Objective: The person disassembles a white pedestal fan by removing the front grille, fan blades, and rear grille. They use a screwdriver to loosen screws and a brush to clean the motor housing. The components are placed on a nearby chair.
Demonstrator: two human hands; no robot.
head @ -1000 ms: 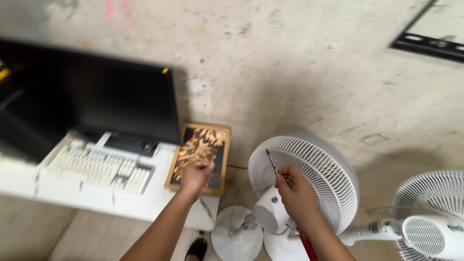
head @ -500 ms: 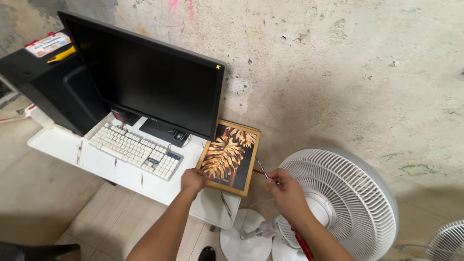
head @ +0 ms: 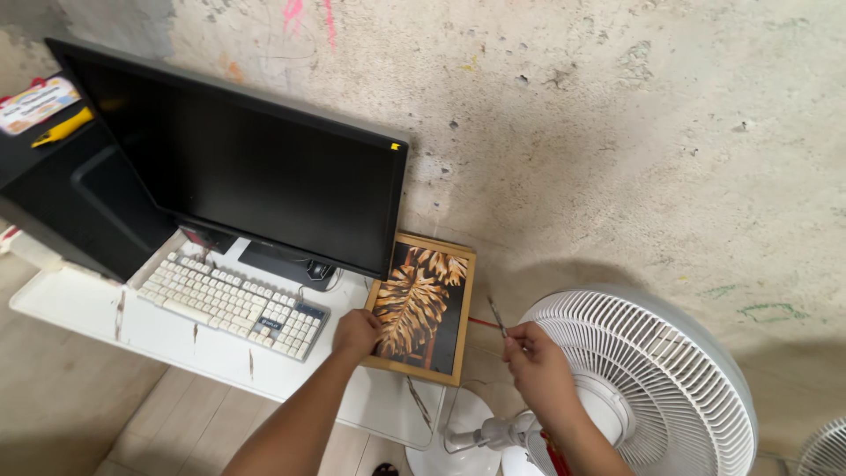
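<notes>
Raised slightly, right hand pinches thin metal rod; left hand grips framed picture.

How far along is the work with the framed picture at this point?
Done: the framed leaf picture stands on the white desk, leaning back toward the wall beside the monitor. In hand: the left hand has its grip on the frame's lower left edge; the right hand holds a thin metal rod above the white fan. Left: the rod touches nothing; no fixing on the frame shows.
</notes>
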